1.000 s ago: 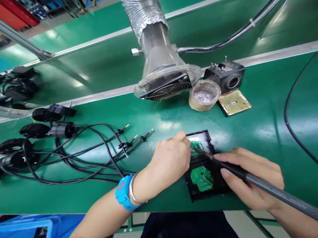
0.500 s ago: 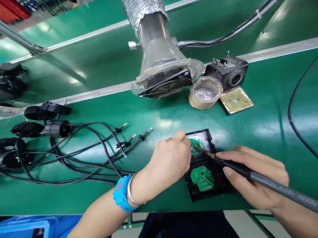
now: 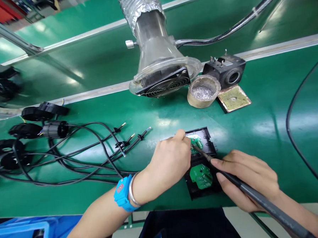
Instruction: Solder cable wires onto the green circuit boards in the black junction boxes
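My right hand point(image 3: 249, 174) grips a soldering iron point(image 3: 256, 196) like a pen, its tip down at a small green circuit board point(image 3: 198, 142). That board lies in the upper black plastic tray point(image 3: 207, 135). Closed fingers of my left hand point(image 3: 171, 155) pinch at the board's left edge, close to the iron's tip; what they hold is hidden behind the hand. Just below, a second green circuit board point(image 3: 202, 177) sits in another black tray point(image 3: 197, 194). A blue wrist strap point(image 3: 123, 193) and a silver bangle are on my left wrist.
Black cables point(image 3: 92, 165) with bared wire ends and round black housings point(image 3: 26, 129) cover the left of the bench. A fume extractor point(image 3: 162, 72) hangs above the work. Behind the trays stand a solder pot point(image 3: 203, 91), a sponge tray point(image 3: 234, 98) and a black iron holder point(image 3: 227, 71).
My right hand and the soldering iron have shifted slightly left, with the iron angled more steeply. My left hand stays at the board. The whole view has moved a little.
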Demonstrator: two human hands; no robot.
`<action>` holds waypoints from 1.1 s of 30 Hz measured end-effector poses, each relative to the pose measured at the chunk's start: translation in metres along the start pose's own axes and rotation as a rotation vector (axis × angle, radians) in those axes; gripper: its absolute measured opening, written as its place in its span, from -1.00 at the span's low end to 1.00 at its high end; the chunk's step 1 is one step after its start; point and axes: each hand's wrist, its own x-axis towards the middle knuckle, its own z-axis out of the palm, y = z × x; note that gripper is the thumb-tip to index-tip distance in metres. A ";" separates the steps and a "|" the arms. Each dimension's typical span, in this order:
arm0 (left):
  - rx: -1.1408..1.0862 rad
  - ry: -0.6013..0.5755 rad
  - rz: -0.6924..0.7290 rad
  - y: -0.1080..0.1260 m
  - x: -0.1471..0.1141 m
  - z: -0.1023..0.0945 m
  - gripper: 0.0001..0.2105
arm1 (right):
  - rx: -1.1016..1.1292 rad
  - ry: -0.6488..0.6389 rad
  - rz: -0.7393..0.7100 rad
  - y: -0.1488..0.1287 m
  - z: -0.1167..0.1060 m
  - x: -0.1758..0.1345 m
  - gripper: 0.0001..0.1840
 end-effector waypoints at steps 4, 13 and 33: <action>0.001 -0.015 0.003 0.000 0.001 -0.001 -0.80 | 0.058 0.108 0.093 -0.001 -0.007 -0.004 -0.59; -0.010 0.004 0.004 -0.001 0.000 0.001 -0.82 | 0.081 0.112 0.160 -0.003 -0.006 0.000 -0.67; -0.024 0.016 0.014 -0.004 -0.002 0.006 -0.76 | 0.069 0.106 0.101 -0.002 -0.002 -0.002 -0.68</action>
